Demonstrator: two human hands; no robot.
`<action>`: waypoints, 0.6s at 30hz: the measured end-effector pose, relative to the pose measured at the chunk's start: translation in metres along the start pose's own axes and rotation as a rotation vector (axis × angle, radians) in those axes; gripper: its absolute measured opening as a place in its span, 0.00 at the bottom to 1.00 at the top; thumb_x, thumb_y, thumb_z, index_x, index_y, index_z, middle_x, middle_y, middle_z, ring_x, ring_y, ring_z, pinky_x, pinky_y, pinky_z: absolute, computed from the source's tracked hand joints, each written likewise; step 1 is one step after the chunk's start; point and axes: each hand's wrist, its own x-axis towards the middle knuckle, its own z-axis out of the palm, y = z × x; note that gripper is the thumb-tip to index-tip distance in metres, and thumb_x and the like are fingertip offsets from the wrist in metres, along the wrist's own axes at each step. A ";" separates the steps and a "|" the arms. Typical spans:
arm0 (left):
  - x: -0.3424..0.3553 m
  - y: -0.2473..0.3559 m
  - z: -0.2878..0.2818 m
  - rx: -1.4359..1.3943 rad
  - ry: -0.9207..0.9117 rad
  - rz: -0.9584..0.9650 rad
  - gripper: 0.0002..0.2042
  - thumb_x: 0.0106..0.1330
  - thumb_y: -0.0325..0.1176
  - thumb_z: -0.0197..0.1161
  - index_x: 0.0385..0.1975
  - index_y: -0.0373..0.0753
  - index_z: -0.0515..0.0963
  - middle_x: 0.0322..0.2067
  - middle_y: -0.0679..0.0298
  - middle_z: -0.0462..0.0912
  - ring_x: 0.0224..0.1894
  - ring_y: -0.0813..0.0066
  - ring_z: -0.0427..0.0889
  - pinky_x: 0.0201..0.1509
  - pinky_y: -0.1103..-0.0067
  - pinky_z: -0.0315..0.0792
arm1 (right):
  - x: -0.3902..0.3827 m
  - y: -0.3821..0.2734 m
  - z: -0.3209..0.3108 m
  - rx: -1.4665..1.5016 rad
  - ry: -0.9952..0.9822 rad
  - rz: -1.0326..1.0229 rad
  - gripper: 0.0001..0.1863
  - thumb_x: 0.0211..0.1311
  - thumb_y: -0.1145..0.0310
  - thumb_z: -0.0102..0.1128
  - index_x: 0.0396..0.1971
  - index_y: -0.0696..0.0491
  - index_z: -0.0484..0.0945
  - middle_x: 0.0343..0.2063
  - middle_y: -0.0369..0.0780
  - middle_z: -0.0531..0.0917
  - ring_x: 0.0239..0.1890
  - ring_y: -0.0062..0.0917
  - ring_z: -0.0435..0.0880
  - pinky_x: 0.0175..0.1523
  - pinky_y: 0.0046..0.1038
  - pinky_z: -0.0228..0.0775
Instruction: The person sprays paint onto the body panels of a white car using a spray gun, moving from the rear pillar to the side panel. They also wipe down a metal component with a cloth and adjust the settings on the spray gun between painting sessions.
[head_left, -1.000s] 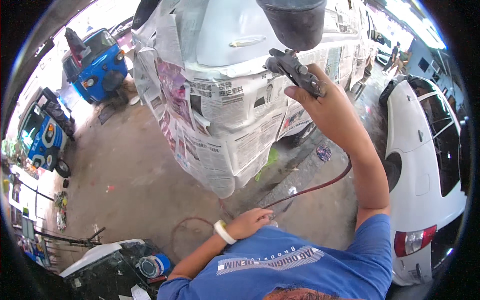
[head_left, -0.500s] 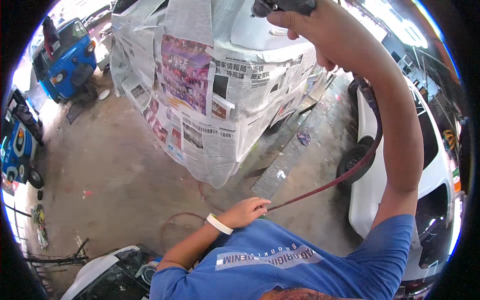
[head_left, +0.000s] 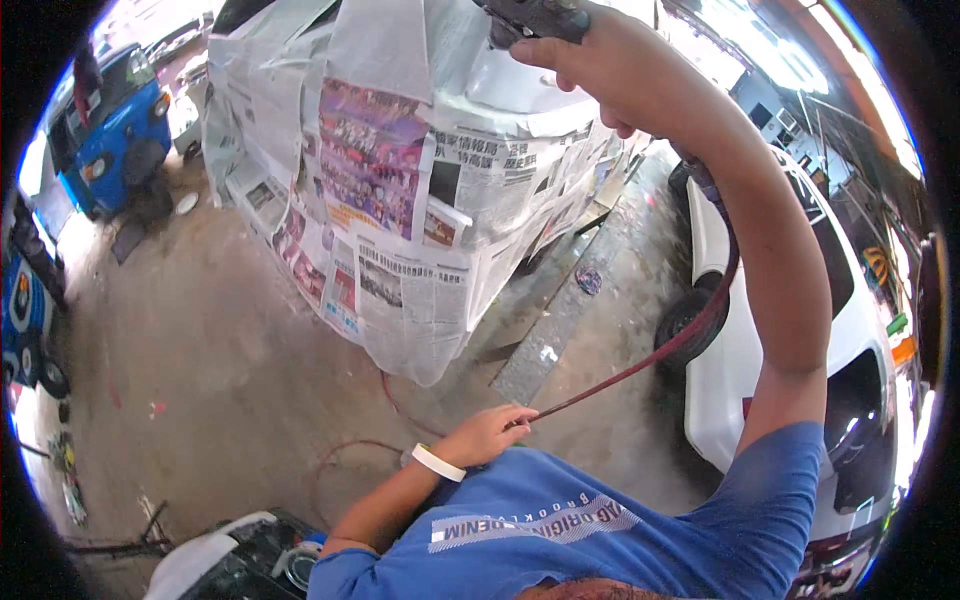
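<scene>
So, spray gun up high over a car wrapped in newspaper.

Right hand (head_left: 610, 70) is raised and gripped around the dark spray gun (head_left: 535, 15) at the top edge, just above the papered car (head_left: 400, 200). Left hand (head_left: 490, 435) sits low by the blue shirt, fingers closed on the red hose (head_left: 650, 355) that loops up along the right arm. White car (head_left: 770, 330) is parked beside.

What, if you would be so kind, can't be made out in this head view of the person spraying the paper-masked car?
- Spray gun in the right hand: cut off by the top edge, nozzle unseen.
- Red hose: its upper run is hidden behind the right forearm; the left hand covers its lower end.
- Car under newspaper: bodywork mostly covered.
- White car: its rear is lost at the dark fisheye rim.
</scene>
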 end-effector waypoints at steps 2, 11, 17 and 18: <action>0.004 -0.002 0.001 -0.010 -0.045 -0.042 0.20 0.72 0.38 0.57 0.61 0.39 0.74 0.51 0.57 0.80 0.53 0.66 0.80 0.59 0.74 0.71 | -0.002 0.020 -0.004 -0.051 0.256 -0.485 0.25 0.71 0.57 0.55 0.64 0.53 0.72 0.36 0.42 0.84 0.23 0.24 0.80 0.28 0.28 0.73; 0.050 0.034 -0.005 -0.164 0.039 0.058 0.18 0.73 0.35 0.58 0.60 0.39 0.75 0.52 0.58 0.80 0.54 0.70 0.79 0.58 0.74 0.72 | -0.192 0.007 0.000 0.532 0.257 0.448 0.16 0.68 0.63 0.59 0.50 0.55 0.80 0.20 0.36 0.80 0.15 0.17 0.76 0.22 0.24 0.67; 0.118 0.141 0.003 0.301 0.220 0.615 0.17 0.68 0.32 0.62 0.56 0.40 0.77 0.53 0.55 0.78 0.50 0.62 0.81 0.50 0.72 0.76 | -0.318 0.062 0.081 1.034 0.310 0.782 0.09 0.69 0.69 0.58 0.44 0.56 0.77 0.16 0.35 0.79 0.17 0.16 0.77 0.21 0.22 0.65; 0.138 0.158 0.014 0.457 0.228 0.781 0.18 0.67 0.34 0.63 0.56 0.40 0.76 0.54 0.53 0.78 0.53 0.58 0.80 0.51 0.70 0.77 | -0.345 0.078 0.092 1.042 0.332 0.798 0.09 0.69 0.69 0.58 0.44 0.56 0.77 0.16 0.35 0.79 0.17 0.16 0.77 0.21 0.22 0.65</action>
